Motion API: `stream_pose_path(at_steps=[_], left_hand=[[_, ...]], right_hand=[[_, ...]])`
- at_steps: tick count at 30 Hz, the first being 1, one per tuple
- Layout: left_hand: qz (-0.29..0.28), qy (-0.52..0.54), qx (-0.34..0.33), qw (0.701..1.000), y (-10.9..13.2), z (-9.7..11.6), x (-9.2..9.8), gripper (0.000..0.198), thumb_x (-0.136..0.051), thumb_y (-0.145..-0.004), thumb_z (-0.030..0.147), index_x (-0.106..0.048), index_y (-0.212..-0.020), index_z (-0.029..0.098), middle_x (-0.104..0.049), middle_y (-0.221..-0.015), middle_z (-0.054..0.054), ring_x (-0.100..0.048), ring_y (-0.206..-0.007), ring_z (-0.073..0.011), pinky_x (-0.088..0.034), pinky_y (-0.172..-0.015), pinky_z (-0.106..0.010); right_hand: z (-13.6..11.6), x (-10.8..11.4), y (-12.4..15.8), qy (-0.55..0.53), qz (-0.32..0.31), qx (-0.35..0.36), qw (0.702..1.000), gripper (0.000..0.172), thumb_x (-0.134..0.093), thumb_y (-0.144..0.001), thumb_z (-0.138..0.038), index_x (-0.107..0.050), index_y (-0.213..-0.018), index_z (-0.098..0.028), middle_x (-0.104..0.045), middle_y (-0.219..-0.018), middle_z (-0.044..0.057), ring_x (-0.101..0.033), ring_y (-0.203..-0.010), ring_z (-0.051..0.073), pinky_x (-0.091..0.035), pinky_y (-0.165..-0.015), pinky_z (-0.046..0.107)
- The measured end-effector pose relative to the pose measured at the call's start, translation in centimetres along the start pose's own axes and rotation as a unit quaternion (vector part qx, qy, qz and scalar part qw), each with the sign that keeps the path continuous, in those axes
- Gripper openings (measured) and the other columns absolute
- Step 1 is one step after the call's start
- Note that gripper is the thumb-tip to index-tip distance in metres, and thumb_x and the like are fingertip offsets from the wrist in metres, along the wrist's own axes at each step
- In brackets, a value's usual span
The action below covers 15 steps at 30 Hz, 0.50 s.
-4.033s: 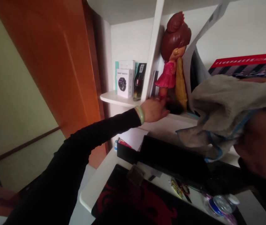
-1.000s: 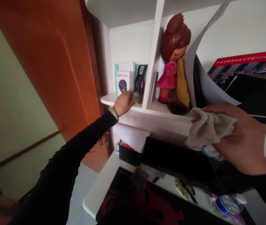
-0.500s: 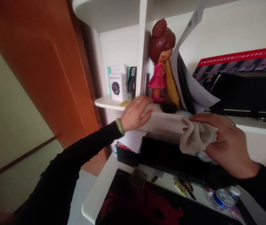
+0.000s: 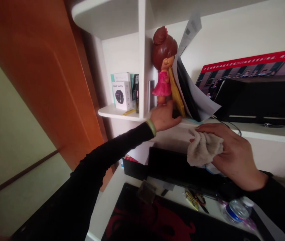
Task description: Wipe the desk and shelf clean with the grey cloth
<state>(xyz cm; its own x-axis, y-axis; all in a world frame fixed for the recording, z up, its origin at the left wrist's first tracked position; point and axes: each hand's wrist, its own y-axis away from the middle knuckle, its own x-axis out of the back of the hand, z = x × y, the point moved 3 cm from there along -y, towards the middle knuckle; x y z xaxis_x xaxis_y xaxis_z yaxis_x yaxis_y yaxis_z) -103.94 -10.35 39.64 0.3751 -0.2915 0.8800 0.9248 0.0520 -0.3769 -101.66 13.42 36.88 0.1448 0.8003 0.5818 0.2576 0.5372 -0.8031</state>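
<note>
My right hand (image 4: 235, 155) grips a crumpled, greyish-white cloth (image 4: 204, 149), held in front of the shelf edge. At the foot of a doll figurine (image 4: 164, 57) with brown hair and a pink dress, my left hand (image 4: 164, 115) reaches over the shelf, thumb apart from the fingers. The figurine stands upright; its feet and part of a dark object beside them are hidden behind that hand. I cannot make out whether the fingertips touch either one. A yellow item (image 4: 176, 93) leans against the figurine, next to upright papers (image 4: 189, 80).
A smart watch box (image 4: 121, 96) stands in the left compartment, beyond a white divider (image 4: 141, 60). A group photo (image 4: 248, 72) and a black panel (image 4: 263, 100) lean at the right. Below are a dark monitor (image 4: 175, 165), a mouse mat (image 4: 157, 217) and a plastic bottle (image 4: 238, 211).
My left hand has moved right and forward, from the shelf edge to the figurine's feet. The right hand still holds the cloth. The whole view has shifted slightly.
</note>
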Motion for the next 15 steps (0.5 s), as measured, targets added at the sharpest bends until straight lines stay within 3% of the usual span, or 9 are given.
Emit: stream_pose_path(at_steps=[2, 4, 7, 10, 12, 15], left_hand=[[0.021, 0.013, -0.021, 0.999, 0.5, -0.5, 0.2, 0.059, -0.072, -0.096, 0.026, -0.052, -0.149, 0.008, -0.074, -0.135, -0.021, -0.07, -0.132, -0.0382, -0.057, -0.111, -0.051], [0.043, 0.017, -0.035, 0.998, 1.2, -1.0, 0.4, 0.059, -0.072, -0.092, 0.02, -0.053, -0.147, 0.012, -0.073, -0.138, -0.02, -0.069, -0.133, -0.0373, -0.055, -0.114, -0.051], [0.06, -0.004, -0.018, 0.998, 2.0, -1.6, 0.6, 0.069, -0.078, -0.093, 0.031, -0.048, -0.152, 0.012, -0.073, -0.138, -0.021, -0.07, -0.131, -0.0403, -0.056, -0.112, -0.053], [0.052, -0.015, 0.024, 0.998, 2.3, -2.0, 0.2, 0.078, -0.079, -0.097, 0.043, -0.042, -0.158, 0.01, -0.078, -0.125, -0.02, -0.075, -0.122, -0.0404, -0.06, -0.103, -0.051], [0.059, -0.003, 0.039, 0.997, 2.5, -2.5, 0.0, 0.076, -0.075, -0.1, 0.041, -0.039, -0.159, 0.012, -0.079, -0.121, -0.019, -0.078, -0.116, -0.0385, -0.062, -0.098, -0.049], [0.105, 0.042, 0.001, 0.994, 3.8, -3.4, 0.1, 0.078, -0.073, -0.097, 0.029, -0.033, -0.164, 0.017, -0.076, -0.134, -0.019, -0.079, -0.117, -0.0361, -0.063, -0.098, -0.048]], right_hand=[[0.3, -0.1, 0.1, -0.003, 0.003, -0.003, 1.0, 0.047, -0.057, -0.083, -0.009, -0.065, -0.126, -0.026, -0.077, -0.117, 0.008, -0.078, -0.109, 0.029, -0.064, -0.089, 0.04], [0.4, -0.4, 0.0, -0.004, 0.005, -0.002, 1.0, 0.045, -0.059, -0.084, -0.01, -0.066, -0.125, -0.025, -0.078, -0.115, 0.008, -0.078, -0.106, 0.028, -0.064, -0.087, 0.04], [0.4, -1.0, -0.8, -0.01, 0.013, 0.004, 1.0, 0.04, -0.061, -0.085, -0.012, -0.067, -0.122, -0.024, -0.078, -0.113, 0.007, -0.079, -0.103, 0.027, -0.064, -0.084, 0.038], [0.1, -1.7, -2.0, -0.031, 0.029, -0.008, 0.999, 0.036, -0.063, -0.086, -0.015, -0.069, -0.12, -0.024, -0.079, -0.113, 0.007, -0.079, -0.103, 0.027, -0.064, -0.086, 0.039], [0.0, -2.0, -2.8, -0.049, 0.043, -0.024, 0.998, 0.039, -0.063, -0.085, -0.016, -0.069, -0.122, -0.025, -0.079, -0.118, 0.008, -0.079, -0.107, 0.028, -0.065, -0.091, 0.042], [-0.1, -2.0, -3.7, -0.067, 0.073, -0.047, 0.994, 0.048, -0.062, -0.082, -0.017, -0.07, -0.128, -0.027, -0.078, -0.128, 0.009, -0.077, -0.117, 0.032, -0.064, -0.101, 0.051]])
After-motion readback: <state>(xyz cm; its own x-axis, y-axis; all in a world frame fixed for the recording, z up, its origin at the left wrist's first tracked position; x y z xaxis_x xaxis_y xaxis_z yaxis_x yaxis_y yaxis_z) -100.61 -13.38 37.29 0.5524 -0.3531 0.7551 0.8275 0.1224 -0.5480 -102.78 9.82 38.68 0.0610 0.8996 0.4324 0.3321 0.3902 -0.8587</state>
